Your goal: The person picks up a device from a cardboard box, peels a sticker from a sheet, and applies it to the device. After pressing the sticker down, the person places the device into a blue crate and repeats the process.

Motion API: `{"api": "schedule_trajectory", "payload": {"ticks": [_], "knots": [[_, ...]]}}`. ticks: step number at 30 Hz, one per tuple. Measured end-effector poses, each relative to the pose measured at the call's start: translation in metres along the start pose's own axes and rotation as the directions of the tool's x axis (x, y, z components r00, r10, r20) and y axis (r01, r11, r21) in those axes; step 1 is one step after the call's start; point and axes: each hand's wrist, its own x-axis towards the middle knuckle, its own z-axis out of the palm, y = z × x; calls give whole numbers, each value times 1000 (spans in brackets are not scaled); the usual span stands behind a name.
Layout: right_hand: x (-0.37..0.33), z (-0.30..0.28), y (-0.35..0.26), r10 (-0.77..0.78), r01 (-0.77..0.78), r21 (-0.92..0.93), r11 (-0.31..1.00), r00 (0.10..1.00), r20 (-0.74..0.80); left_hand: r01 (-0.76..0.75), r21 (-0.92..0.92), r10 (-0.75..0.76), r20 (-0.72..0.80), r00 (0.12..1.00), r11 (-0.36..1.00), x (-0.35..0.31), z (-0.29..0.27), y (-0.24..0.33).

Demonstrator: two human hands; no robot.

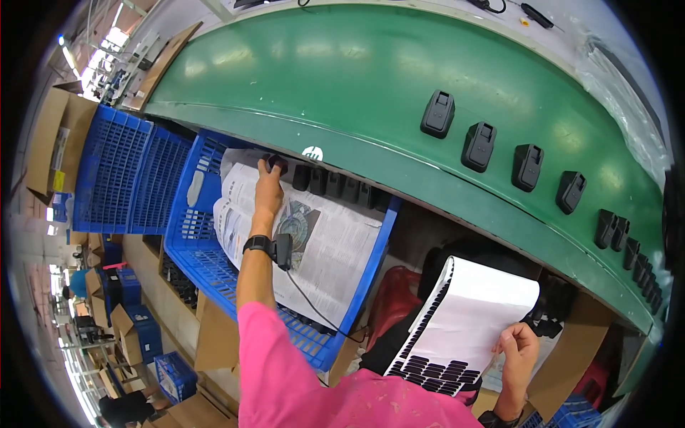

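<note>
My left hand reaches to the far left of a blue plastic basket. Its fingers close round a small black device, partly covered by them. Beside it, a row of similar black devices stands along the basket's far side, on newspaper sheets. At the lower right, my right hand has its fingers bent and pressed together at the right edge of a white label sheet. Rows of black stickers line the sheet's left and lower parts. It lies curved over my lap.
A long green conveyor belt runs across the far side, carrying several black devices spaced out toward the right. Blue crates and a cardboard box stand left. A red stool is under the belt. A cable trails from my left wrist.
</note>
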Motion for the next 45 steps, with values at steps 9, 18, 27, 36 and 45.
{"api": "schedule_trajectory", "payload": {"ticks": [9, 18, 27, 36, 45], "knots": [[1, 1, 1, 14, -13, 41, 999, 1000, -23, 84, -470, -165, -134, 977, 879, -1, 35, -18], [1, 3, -5, 27, -27, -21, 999, 999, 17, 23, -404, -104, -181, 978, 914, 3, 37, -22], [-22, -7, 14, -5, 5, -3, 1000, 997, -82, -221, -447, -49, -518, 854, 867, -47, -39, 159], [-50, 2, 5, -434, 378, -465, 801, 901, -15, -546, 78, 551, -166, 818, 834, 59, -40, 312], [-87, 6, 55, -494, 476, -634, 609, 853, 167, -501, -416, 443, -234, 865, 759, -30, -71, 296]]}}
